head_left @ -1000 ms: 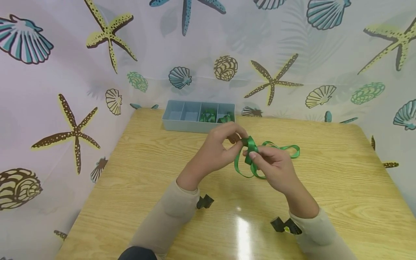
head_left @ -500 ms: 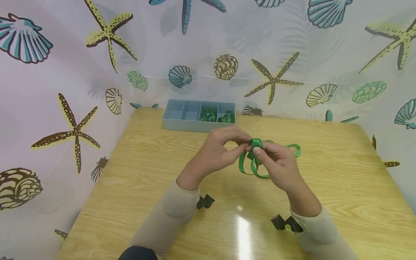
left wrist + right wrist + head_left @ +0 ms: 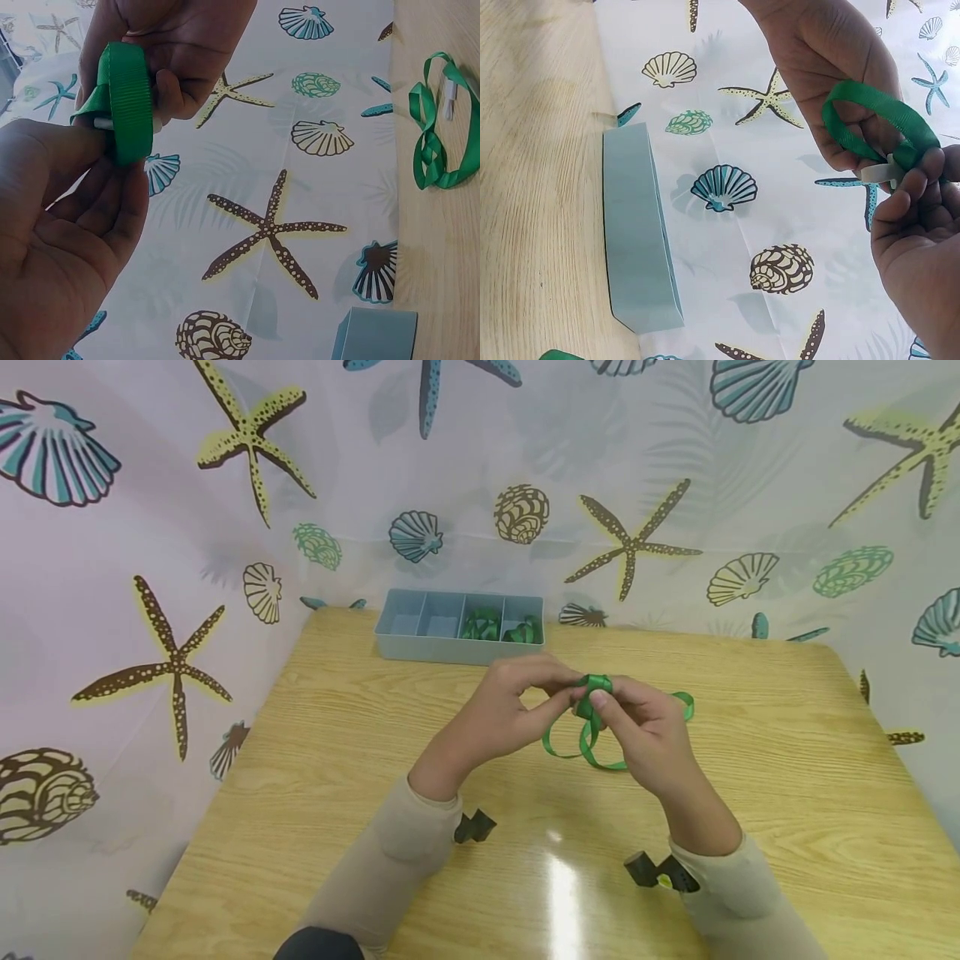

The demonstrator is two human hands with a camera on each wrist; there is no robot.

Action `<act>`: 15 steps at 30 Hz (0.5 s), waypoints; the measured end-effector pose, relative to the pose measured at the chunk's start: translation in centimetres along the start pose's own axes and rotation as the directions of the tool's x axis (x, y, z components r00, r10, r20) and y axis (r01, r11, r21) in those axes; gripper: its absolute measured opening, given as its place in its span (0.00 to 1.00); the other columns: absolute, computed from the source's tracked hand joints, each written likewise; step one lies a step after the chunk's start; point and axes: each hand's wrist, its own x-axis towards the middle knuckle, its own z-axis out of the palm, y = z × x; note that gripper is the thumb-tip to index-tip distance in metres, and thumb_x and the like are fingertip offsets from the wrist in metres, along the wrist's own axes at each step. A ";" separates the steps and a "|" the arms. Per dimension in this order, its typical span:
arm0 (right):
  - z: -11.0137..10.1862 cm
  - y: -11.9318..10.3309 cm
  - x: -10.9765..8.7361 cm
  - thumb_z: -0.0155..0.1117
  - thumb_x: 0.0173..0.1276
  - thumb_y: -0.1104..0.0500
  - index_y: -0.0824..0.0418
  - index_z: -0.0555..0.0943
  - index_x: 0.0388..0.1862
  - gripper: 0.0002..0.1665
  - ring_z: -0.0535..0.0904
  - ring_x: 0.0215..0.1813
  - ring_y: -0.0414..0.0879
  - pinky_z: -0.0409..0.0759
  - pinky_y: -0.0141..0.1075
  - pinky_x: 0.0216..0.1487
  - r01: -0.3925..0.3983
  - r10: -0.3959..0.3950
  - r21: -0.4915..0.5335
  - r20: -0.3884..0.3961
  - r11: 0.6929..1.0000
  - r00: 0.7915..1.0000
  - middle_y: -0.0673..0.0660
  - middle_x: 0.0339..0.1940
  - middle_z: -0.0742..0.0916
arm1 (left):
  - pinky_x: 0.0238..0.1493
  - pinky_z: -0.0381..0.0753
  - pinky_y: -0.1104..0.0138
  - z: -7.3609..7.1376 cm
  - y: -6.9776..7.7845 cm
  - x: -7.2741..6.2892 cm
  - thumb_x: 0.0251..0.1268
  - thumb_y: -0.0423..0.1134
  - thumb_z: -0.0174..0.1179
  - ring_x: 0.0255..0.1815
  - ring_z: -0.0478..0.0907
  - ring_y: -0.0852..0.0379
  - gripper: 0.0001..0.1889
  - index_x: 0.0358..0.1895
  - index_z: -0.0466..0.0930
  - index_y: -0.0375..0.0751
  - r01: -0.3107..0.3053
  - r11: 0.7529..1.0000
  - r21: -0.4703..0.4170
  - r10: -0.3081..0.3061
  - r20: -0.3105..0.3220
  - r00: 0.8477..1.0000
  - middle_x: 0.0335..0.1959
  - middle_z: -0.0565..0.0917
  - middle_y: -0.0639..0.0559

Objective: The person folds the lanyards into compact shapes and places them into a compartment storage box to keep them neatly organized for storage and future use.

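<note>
A green ribbon (image 3: 596, 682) is raised over the table between the two hands, part of it bent into a loop. My left hand (image 3: 510, 702) pinches it from the left with thumb and fingers. From the right, my right hand (image 3: 652, 735) pinches the same ribbon, thumb on its near face. A small white plastic piece (image 3: 881, 174) shows at the fingertips beside the ribbon loop (image 3: 870, 101) in the right wrist view; its exact kind is hidden by the fingers. Slack lengths of ribbon (image 3: 587, 747) hang below the hands.
A pale blue box (image 3: 450, 649) with several compartments stands at the back of the wooden table (image 3: 337, 735). Green ribbon pieces (image 3: 482, 625) lie in its right-hand compartments. Right of the hands, looped ribbon (image 3: 424, 150) with a white end piece (image 3: 450, 94) lies on the table.
Both hands have shifted slightly right and closer together. The hanging ribbon strip between them has been turned and now sits as a small loop at the fingertips.
</note>
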 end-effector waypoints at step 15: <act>0.0 0.1 0.1 0.52 0.80 0.76 0.81 0.82 0.46 0.10 0.88 0.43 0.37 0.86 0.29 0.45 -0.058 0.056 -0.041 -0.053 0.997 0.997 0.51 0.42 0.92 | 0.55 0.86 0.69 0.4 0.0 -0.1 0.69 0.41 0.74 0.47 0.86 0.66 0.17 0.57 0.88 0.42 0.040 0.999 -0.036 -0.039 0.019 0.999 0.48 0.88 0.55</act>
